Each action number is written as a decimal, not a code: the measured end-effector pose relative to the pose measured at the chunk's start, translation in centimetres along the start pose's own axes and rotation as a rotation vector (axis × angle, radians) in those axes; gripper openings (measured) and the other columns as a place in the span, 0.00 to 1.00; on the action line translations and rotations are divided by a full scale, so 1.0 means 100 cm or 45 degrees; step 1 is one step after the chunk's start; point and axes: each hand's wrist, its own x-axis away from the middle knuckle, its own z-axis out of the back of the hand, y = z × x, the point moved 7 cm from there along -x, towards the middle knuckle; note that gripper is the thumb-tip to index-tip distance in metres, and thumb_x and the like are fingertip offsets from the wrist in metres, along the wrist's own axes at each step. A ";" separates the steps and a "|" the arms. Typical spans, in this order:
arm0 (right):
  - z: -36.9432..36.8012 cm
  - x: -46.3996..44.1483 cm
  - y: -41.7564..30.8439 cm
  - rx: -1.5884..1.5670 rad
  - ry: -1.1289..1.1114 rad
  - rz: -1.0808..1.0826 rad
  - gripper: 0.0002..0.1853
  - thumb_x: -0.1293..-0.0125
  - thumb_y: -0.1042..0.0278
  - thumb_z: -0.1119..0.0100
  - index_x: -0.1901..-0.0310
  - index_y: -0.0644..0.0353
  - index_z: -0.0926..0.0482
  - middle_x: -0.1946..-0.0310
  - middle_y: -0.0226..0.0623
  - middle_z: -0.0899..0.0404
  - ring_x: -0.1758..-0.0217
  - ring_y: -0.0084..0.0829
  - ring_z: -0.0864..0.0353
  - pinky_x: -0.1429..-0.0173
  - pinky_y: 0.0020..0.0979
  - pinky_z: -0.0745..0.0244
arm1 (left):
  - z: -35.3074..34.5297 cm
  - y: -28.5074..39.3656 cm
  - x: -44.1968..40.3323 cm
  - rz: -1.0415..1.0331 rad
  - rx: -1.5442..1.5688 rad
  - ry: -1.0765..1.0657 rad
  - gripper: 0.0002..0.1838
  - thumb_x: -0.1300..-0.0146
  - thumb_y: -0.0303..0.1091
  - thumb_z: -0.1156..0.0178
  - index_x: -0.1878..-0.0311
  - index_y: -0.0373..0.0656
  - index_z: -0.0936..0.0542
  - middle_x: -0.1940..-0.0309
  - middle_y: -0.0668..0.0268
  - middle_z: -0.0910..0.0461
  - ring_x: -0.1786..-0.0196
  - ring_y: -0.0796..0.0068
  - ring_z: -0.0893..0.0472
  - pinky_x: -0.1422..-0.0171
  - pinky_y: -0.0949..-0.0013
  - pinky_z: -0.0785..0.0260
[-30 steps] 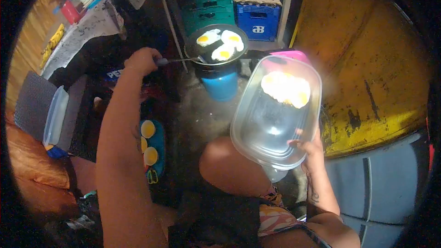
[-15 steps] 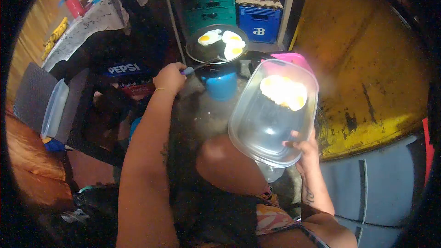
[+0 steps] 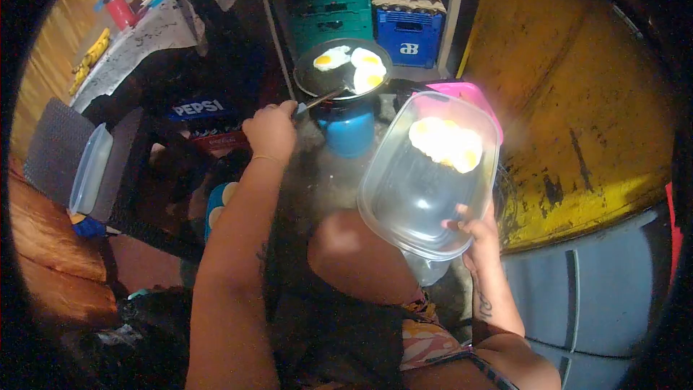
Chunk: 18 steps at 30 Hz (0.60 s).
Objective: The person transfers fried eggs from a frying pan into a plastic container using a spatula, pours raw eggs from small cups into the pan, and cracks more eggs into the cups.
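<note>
My left hand (image 3: 271, 132) is closed round the handle of a spatula (image 3: 326, 98), whose blade end reaches the lower right part of a dark frying pan (image 3: 309, 84). Three fried eggs lie in the pan: one egg (image 3: 332, 59) at the left, one egg (image 3: 367, 58) at the top right and one egg (image 3: 369, 79) beside the spatula tip. Under the pan is a blue stove base (image 3: 349, 135). My right hand (image 3: 476, 235) grips the lower right side of a clear plastic container (image 3: 422, 206), tilted toward me. Fried eggs (image 3: 446, 144), glaring in the light, lie in its upper part.
Behind the pan stand green crates (image 3: 330, 14) and a blue crate (image 3: 407, 35) topped with egg trays. A pink item (image 3: 469, 94) is behind the container. At the left are a Pepsi crate (image 3: 198, 108), a lid (image 3: 92, 170) and a partly hidden blue tray (image 3: 212, 206) with cups.
My left hand has moved right, toward the pan, with the spatula. The spatula tip and the lower egg have shifted right in the pan. The container has stayed nearly in place.
</note>
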 end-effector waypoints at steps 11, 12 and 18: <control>0.000 -0.001 0.000 0.001 0.003 0.017 0.48 0.52 0.80 0.50 0.23 0.51 0.48 0.42 0.44 0.35 0.51 0.42 0.23 0.48 0.38 0.17 | -0.021 -0.010 0.004 0.231 0.264 -0.249 0.17 0.38 0.39 0.35 0.45 0.63 0.15 0.51 0.64 0.14 0.46 0.57 0.16 0.46 0.46 0.27; -0.001 -0.002 -0.002 -0.002 -0.016 0.034 0.48 0.52 0.80 0.50 0.23 0.52 0.47 0.41 0.44 0.36 0.50 0.41 0.23 0.48 0.38 0.17 | -0.024 -0.012 0.004 0.251 0.311 -0.281 0.18 0.38 0.40 0.34 0.44 0.63 0.16 0.50 0.64 0.14 0.45 0.57 0.16 0.44 0.47 0.27; -0.016 -0.009 -0.011 0.008 -0.054 0.092 0.52 0.57 0.76 0.52 0.22 0.56 0.48 0.41 0.44 0.36 0.45 0.39 0.28 0.50 0.41 0.15 | -0.053 -0.034 0.002 0.268 0.515 -0.387 0.21 0.39 0.40 0.32 0.41 0.59 0.16 0.47 0.63 0.14 0.43 0.56 0.17 0.41 0.53 0.26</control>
